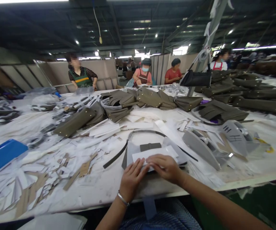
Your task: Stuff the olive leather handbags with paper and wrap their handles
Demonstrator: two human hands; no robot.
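Both my hands rest on a flat white paper-backed piece (155,152) that lies over an olive bag part near the table's front edge. My left hand (131,177), with a bracelet at the wrist, pinches the piece's lower left corner with curled fingers. My right hand (166,166) presses on its lower edge, fingers bent and close together. A dark olive strap (118,154) curves out from under the piece to the left and back.
White and brown paper strips (56,166) litter the table (248,182). Olive bag pieces (149,97) are piled across the middle and far right. A blue tray (3,155) sits at left. Grey shaped parts (207,145) lie at right. Several other people work at the far side.
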